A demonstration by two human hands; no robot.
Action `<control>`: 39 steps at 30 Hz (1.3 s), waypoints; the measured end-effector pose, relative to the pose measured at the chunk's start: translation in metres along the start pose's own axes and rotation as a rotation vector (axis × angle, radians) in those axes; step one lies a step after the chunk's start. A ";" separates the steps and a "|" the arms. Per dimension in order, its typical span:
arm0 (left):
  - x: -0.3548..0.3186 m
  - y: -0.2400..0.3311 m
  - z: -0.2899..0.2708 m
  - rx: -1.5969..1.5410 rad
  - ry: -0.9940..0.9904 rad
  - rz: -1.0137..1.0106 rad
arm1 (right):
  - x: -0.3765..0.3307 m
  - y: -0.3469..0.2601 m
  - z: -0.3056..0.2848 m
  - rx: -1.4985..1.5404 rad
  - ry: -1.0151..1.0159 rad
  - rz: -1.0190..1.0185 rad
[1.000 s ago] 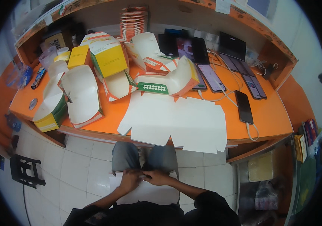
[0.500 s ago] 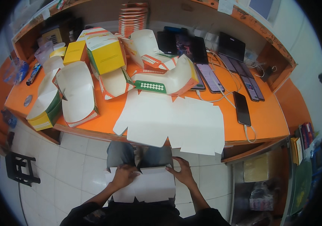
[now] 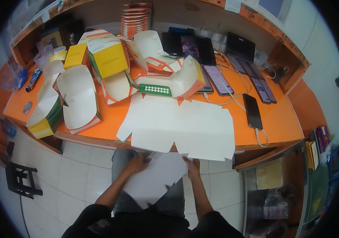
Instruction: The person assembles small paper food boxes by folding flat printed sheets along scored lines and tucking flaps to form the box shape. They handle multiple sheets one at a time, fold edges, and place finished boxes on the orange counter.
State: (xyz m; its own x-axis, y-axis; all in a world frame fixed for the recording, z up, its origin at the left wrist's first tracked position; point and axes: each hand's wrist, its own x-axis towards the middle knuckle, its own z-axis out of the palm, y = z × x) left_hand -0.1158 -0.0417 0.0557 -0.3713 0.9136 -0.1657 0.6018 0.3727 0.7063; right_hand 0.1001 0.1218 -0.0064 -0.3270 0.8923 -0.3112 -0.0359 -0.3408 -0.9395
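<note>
Over my lap, a white cardboard box blank (image 3: 153, 180) is held tilted between my two hands, its notched edge toward my body. My left hand (image 3: 137, 163) grips its upper left part, fingers closed on the edge. At the upper right corner my right hand (image 3: 192, 166) pinches the card with the thumb on top. Just beyond, a stack of flat white box blanks (image 3: 181, 127) lies on the orange desk (image 3: 110, 123), its notched side hanging past the front edge. Behind it are folded open boxes (image 3: 80, 97) with white insides and red, green and yellow outsides.
A closed yellow box (image 3: 112, 61) stands among the open ones. At the back is a tall stack of nested boxes (image 3: 134, 22). Phones (image 3: 252, 111) with charging cables and a tablet (image 3: 241, 47) occupy the right side. A black stool (image 3: 23, 178) stands at left on the floor.
Both hands have lifted the blank off my lap toward the desk edge and turned it to a slant. My right hand's fingers have closed on its corner.
</note>
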 end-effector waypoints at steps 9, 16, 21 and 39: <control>-0.021 0.005 0.094 -0.952 0.075 -0.202 | 0.097 -0.018 -0.008 -0.094 -0.300 0.125; -0.125 0.019 0.094 -0.609 -0.738 -0.037 | 0.011 -0.010 0.022 -0.978 -0.840 -0.006; -0.127 -0.006 0.007 -0.454 -0.915 -0.059 | -0.055 -0.002 0.029 -0.749 -0.717 -0.201; -0.098 -0.003 -0.074 -0.239 -0.270 -0.072 | -0.084 -0.053 0.100 -0.874 -0.987 -0.328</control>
State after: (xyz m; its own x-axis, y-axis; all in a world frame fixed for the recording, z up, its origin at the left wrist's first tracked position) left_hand -0.1333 -0.1444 0.1211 -0.1872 0.9084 -0.3738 0.3866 0.4179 0.8221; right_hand 0.0350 0.0349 0.0838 -0.9670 0.1878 -0.1723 0.2426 0.4710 -0.8481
